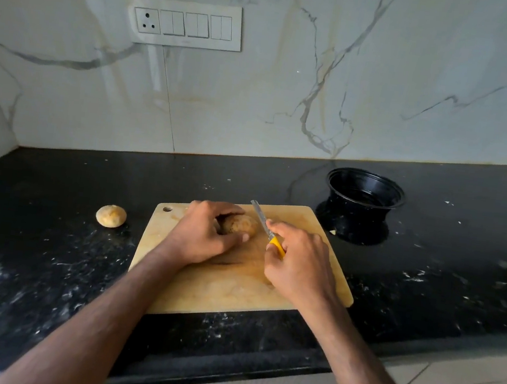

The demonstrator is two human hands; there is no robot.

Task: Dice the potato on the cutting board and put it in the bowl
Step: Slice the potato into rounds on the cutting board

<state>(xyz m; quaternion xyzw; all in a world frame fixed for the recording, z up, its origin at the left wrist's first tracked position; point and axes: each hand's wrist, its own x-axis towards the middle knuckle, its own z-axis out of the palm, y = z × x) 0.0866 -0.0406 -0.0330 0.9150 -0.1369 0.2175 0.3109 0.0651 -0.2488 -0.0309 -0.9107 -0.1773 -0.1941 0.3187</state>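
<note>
Potato (241, 224) is gripped by L hand (206, 237) on cutting board (314, 227); knife (268, 230) (yellow handle) is clasped by R hand (299, 261), bowl (364, 190) behind.

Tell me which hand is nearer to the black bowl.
Right. The right hand grips the yellow-handled knife on the cutting board, just left of and nearer the camera than the black bowl. The left hand holds the potato farther left.

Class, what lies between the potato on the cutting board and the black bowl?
In the head view, the knife blade, then bare cutting board and dark counter.
</note>
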